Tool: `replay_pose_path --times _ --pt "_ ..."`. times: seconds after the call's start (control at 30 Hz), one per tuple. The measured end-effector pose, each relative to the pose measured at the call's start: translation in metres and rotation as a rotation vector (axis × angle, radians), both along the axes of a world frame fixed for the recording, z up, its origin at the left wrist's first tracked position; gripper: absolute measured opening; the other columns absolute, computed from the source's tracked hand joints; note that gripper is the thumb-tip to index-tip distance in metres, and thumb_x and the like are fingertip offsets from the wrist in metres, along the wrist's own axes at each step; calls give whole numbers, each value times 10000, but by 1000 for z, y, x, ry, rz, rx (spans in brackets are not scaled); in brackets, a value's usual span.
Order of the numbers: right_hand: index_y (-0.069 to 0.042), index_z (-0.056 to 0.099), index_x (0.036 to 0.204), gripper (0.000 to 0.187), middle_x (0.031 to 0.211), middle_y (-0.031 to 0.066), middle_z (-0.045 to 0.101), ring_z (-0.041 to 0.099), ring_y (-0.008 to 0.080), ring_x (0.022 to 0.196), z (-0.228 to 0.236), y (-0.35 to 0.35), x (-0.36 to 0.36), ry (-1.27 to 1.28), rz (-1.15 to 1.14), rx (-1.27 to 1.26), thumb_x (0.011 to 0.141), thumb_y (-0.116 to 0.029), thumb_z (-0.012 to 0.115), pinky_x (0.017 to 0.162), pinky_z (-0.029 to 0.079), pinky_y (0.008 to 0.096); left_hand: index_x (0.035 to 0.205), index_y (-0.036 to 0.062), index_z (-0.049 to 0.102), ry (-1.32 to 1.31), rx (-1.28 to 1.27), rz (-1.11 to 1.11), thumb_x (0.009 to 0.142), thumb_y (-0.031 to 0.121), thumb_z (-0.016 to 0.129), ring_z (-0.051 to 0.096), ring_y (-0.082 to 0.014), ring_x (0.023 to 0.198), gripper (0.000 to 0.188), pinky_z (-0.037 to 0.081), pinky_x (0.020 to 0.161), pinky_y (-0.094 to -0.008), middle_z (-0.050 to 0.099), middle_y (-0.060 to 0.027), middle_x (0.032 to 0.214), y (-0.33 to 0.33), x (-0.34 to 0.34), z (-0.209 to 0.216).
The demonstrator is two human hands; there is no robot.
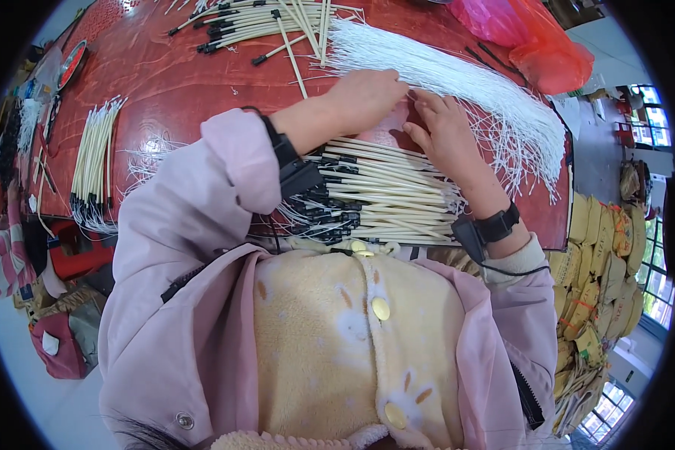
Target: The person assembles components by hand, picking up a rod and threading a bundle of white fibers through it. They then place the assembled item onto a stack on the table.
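Note:
Above the red table (157, 82), my left hand (367, 99) is closed, its fingertips pinched on something too small to make out. Just to its right is my right hand (448, 135), thumb and fingers apart, fingertips close to the left ones. Below both hands lies a pile of cream-coloured thin sticks (397, 191) with black ends, crossed by thin white strands. Behind my hands and to the right spreads a long bundle of white strings (457, 79), its loose ends fanned toward the table's right edge.
More cream sticks (255, 26) with black ends lie at the far side, some crossing the white strings. Another bunch of sticks (97, 157) sits at the left. A pink-red plastic bag (551, 60) is at the far right. Stacked yellowish sacks (600, 262) stand beyond the table's right edge.

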State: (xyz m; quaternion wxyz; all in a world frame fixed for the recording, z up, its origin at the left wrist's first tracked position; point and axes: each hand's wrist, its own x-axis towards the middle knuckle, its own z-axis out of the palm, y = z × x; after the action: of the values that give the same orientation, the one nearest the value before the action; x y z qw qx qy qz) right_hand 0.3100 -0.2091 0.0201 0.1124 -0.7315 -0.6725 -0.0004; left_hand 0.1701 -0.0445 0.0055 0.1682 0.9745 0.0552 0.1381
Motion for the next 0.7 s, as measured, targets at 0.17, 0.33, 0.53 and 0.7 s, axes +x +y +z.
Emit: replay_pose_path --times 0.17,0.33,0.53,0.7 --pt "35 684 1136 335 1293 145 596 549 333 1131 5 -11 -3 17 77 55 910 -211 660 993 427 430 1106 49 599 -5 -67 -39 885 123 607 646 -386 946 233 537 781 -466 607 -172 1072 -5 19 -8" --pt "8 712 1098 271 1245 133 617 557 325 1133 2 -18 4 124 58 76 918 -183 645 980 431 428 1083 38 600 114 -1 -48 888 116 594 653 -386 947 211 538 782 -469 596 -182 1102 -2 20 -10" --pt "-31 734 1072 254 1193 110 643 567 312 1101 -9 -24 8 185 15 150 919 -215 650 963 428 431 1028 25 572 155 -198 -14 908 128 609 645 -375 923 163 515 761 -473 571 -171 1133 -3 -2 1" --pt "-9 723 1090 237 1180 130 657 592 318 1103 -11 -23 12 223 26 142 925 -156 637 972 443 420 1022 20 566 21 -139 -34 918 166 619 635 -388 933 187 505 764 -478 593 -185 1101 5 -16 -11"
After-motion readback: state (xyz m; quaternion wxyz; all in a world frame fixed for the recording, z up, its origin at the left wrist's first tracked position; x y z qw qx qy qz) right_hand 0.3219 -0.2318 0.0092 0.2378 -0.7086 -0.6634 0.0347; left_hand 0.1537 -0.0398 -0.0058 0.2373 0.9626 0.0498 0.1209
